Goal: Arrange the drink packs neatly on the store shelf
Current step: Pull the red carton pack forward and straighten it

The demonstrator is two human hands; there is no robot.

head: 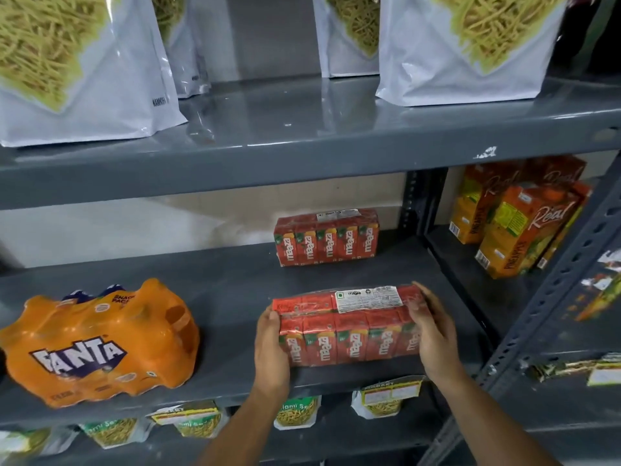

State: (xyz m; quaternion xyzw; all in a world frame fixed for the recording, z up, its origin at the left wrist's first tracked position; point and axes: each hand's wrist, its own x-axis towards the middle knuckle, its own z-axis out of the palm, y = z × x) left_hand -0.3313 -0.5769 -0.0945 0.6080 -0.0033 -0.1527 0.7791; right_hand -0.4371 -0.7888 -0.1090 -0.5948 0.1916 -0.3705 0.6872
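You have the red juice pack clamped end to end: your left hand cups its left side with the fingers curled over the top corner, and your right hand presses flat on its right side. The pack sits near the front edge of the middle shelf, directly in front of a second red pack standing at the back. To do this step well, keep both palms squeezing evenly so the wrapped cartons don't buckle, then slide the pack straight back until it lines up with the one behind, faces forward and edges parallel to the shelf lip. Leave it clear of the orange soda pack to the left, which looks tilted and may need squaring up too. Your right palm hides the pack's right end, so you can't see whether the wrap is intact there. The juice cartons in the next bay are partly cut off by the upright post, and the snack bags below are mostly hidden under the shelf.
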